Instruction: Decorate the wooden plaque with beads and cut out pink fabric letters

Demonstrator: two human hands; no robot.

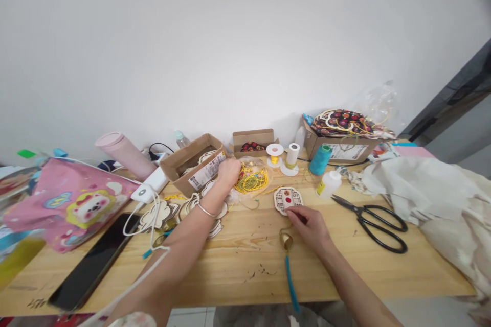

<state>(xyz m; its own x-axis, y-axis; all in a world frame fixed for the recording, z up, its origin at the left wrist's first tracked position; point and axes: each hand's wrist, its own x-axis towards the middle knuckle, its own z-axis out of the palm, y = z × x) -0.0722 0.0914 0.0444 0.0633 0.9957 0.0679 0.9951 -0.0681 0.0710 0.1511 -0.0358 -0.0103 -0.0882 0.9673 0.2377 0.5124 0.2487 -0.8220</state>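
Left hand is extended to the cords, yellow and green, heaped mid-table; its fingers are curled and partly hidden, so whether anything is gripped cannot be told. Right hand is set at the lower edge of the plaque, thumb and forefinger brought together there; whether the edge is pinched or merely touched cannot be made out. The plaque is laid flat on the table, right of the cords. Just below it, a bell is seen, joined to a blue tassel.

Wooden cutouts are strewn about the left forearm. Behind the left hand, an open carton is placed. Beyond the plaque, two white spools and a teal cone are stood. To the right, a bottle and scissors are noted, then crumpled cloth. At far left, a phone is laid beside a pink bag.
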